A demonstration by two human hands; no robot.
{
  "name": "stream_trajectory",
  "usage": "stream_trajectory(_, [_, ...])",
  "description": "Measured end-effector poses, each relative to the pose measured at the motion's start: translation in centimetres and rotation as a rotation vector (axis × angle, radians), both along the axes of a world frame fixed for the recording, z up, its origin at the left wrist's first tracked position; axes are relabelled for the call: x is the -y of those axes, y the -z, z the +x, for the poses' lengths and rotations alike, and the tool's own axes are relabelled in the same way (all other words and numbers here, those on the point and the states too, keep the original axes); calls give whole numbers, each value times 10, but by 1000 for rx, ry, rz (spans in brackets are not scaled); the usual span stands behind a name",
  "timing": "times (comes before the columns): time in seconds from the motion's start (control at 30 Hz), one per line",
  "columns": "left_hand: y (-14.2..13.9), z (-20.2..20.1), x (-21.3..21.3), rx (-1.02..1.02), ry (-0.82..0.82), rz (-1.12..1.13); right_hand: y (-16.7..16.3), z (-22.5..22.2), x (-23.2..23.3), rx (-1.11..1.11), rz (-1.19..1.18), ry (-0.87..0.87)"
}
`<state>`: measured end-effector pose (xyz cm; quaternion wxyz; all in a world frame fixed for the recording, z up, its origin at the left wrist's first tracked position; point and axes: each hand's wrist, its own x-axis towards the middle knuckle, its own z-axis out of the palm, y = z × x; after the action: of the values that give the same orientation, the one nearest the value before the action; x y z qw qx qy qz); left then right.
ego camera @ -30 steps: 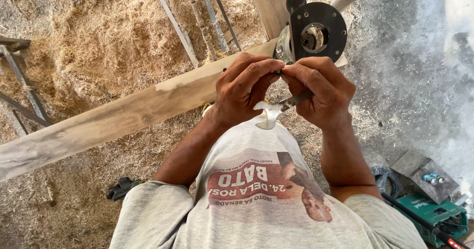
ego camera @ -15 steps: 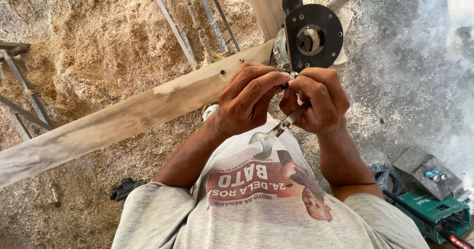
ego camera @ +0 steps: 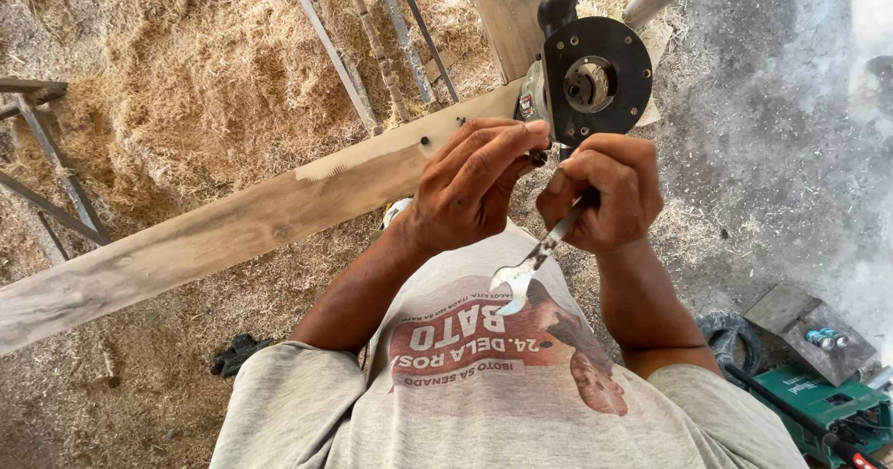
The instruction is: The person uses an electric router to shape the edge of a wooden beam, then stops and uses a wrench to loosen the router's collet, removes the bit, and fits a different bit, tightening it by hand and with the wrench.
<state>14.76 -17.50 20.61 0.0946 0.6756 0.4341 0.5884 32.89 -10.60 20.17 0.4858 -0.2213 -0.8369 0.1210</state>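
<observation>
Head view: the right hand (ego camera: 605,194) is closed around a flat metal wrench (ego camera: 538,260), now tilted handle-down toward the shirt instead of lying level as a second ago. The left hand (ego camera: 470,190) pinches a small dark part (ego camera: 538,158) at its fingertips. Just above both sits the router (ego camera: 591,78), base up, resting on the long wooden plank (ego camera: 233,232).

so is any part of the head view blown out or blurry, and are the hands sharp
Head view: the top right corner over the grey concrete floor is washed out by glare or dust haze; the left hand, right hand, silver metal wrench and black round-based router are sharp, evenly lit, with soft shadows; edges look slightly wide-angle stretched.
</observation>
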Motion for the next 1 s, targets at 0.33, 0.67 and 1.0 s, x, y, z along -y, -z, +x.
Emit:
stream_trajectory(0.33, [17, 0, -1, 850, 327, -348, -10, -13, -5, -66, -214, -19])
stream_trajectory(0.67, [36, -3, -9, 1538, 640, -498, 2, -8, -4, -106, -461, -130])
stream_trajectory(1.0, [35, 6, -11, 1539, 514, -469, -11, -19, 12, -48, -415, -20])
